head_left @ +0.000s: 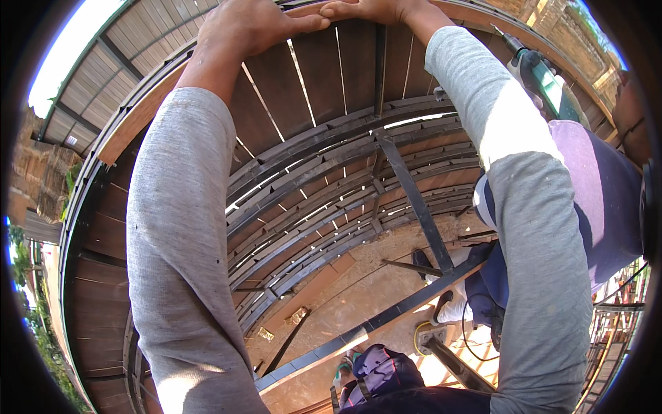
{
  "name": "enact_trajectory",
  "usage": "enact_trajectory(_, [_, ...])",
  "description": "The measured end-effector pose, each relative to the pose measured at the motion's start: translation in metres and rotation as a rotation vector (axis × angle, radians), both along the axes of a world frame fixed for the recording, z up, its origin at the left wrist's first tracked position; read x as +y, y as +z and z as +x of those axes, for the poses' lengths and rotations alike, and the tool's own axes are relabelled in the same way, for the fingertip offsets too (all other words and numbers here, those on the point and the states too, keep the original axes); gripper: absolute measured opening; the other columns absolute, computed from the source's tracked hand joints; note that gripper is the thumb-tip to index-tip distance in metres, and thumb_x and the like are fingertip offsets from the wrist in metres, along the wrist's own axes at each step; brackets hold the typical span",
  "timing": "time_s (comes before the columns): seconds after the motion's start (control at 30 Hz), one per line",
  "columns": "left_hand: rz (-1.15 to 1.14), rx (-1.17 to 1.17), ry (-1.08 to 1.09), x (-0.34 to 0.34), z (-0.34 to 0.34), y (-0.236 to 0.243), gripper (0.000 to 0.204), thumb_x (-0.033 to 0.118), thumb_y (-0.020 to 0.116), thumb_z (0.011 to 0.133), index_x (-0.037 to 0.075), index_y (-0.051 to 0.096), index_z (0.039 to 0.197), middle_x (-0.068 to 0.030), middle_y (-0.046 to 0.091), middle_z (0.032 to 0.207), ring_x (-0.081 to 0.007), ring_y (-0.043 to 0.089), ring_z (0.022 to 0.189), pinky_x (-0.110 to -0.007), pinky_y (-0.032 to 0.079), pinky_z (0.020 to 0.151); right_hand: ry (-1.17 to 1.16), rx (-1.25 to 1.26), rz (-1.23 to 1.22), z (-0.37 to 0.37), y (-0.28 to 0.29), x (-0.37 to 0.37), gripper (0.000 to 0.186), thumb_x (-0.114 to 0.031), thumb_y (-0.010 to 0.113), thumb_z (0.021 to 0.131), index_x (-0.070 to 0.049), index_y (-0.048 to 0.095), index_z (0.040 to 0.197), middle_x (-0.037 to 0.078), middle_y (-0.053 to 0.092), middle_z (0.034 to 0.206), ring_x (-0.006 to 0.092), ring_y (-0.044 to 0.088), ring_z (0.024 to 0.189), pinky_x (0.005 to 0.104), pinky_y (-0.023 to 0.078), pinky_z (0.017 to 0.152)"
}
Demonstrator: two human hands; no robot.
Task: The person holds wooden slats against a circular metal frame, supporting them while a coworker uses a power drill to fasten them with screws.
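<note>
High at the top edge of the head view, my left hand (249, 26) and my right hand (380, 8) grip a long curved wooden strip (141, 119). It runs along the upper rim of a curved wall of dark brown slats (314, 76). My thumbs point toward each other over the strip's near edge, a short gap apart. Most of the other fingers are cut off by the frame or behind the strip. Both arms are raised in grey sleeves.
At right, a person in a purple shirt (600, 186) stands close, beside a green power drill (552, 86) whose bit points at the rim. Below me are curved black metal ribs (303, 165), a slanted post (417, 200), a long metal beam (358, 338) and a dusty floor (324, 303).
</note>
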State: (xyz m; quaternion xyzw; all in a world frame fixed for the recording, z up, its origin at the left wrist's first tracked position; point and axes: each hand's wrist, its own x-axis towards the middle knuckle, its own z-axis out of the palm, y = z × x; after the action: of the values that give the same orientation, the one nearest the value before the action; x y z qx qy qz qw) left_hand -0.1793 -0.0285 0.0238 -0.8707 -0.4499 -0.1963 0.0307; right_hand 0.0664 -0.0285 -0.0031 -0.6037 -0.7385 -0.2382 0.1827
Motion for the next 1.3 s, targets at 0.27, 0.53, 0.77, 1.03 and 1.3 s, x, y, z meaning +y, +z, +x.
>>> enact_trajectory(0.27, [0.051, -0.017, -0.011, 0.011, -0.001, -0.006, 0.075, 0.071, 0.082, 0.075, 0.008, 0.081, 0.115, -0.0242, 0.079, 0.107, -0.039, 0.076, 0.106, -0.048, 0.059, 0.094, 0.014, 0.005, -0.006, -0.002, 0.001, 0.002, 0.09, -0.088, 0.067, 0.078, -0.005, 0.077, 0.11, 0.025, 0.078, 0.104, 0.0427, 0.075, 0.104, 0.0537, 0.058, 0.094])
enact_trajectory(0.53, [0.018, 0.002, -0.03, -0.001, -0.001, -0.001, 0.072, 0.07, 0.082, 0.076, 0.011, 0.08, 0.119, -0.0225, 0.079, 0.109, -0.0391, 0.076, 0.107, -0.048, 0.059, 0.094, -0.007, 0.009, -0.024, -0.002, 0.0, 0.0, 0.09, -0.088, 0.067, 0.079, -0.006, 0.077, 0.113, 0.024, 0.078, 0.106, 0.0425, 0.075, 0.104, 0.0534, 0.058, 0.093])
enact_trajectory(0.77, [0.059, 0.012, -0.066, 0.001, -0.002, -0.002, 0.072, 0.07, 0.079, 0.079, 0.015, 0.078, 0.125, -0.0211, 0.078, 0.115, -0.0386, 0.074, 0.112, -0.049, 0.058, 0.097, 0.017, -0.004, 0.034, 0.001, -0.003, 0.003, 0.093, -0.088, 0.067, 0.078, -0.005, 0.076, 0.119, 0.024, 0.078, 0.109, 0.0424, 0.075, 0.107, 0.0538, 0.058, 0.095])
enact_trajectory(1.03, [0.081, 0.008, -0.073, 0.007, -0.003, -0.006, 0.071, 0.07, 0.078, 0.08, 0.016, 0.078, 0.126, -0.0212, 0.078, 0.115, -0.0385, 0.074, 0.112, -0.049, 0.058, 0.097, 0.002, 0.013, -0.03, -0.004, 0.002, -0.001, 0.096, -0.089, 0.067, 0.077, -0.004, 0.076, 0.121, 0.026, 0.078, 0.111, 0.0433, 0.074, 0.109, 0.0543, 0.057, 0.097])
enact_trajectory(1.3, [0.019, 0.043, 0.027, 0.004, -0.004, 0.0, 0.08, 0.078, 0.076, 0.076, 0.008, 0.081, 0.114, -0.0242, 0.078, 0.109, -0.0392, 0.075, 0.107, -0.048, 0.059, 0.094, 0.042, -0.003, 0.02, -0.001, 0.0, 0.003, 0.093, -0.088, 0.068, 0.078, -0.006, 0.076, 0.12, 0.025, 0.078, 0.108, 0.043, 0.075, 0.105, 0.0545, 0.058, 0.094])
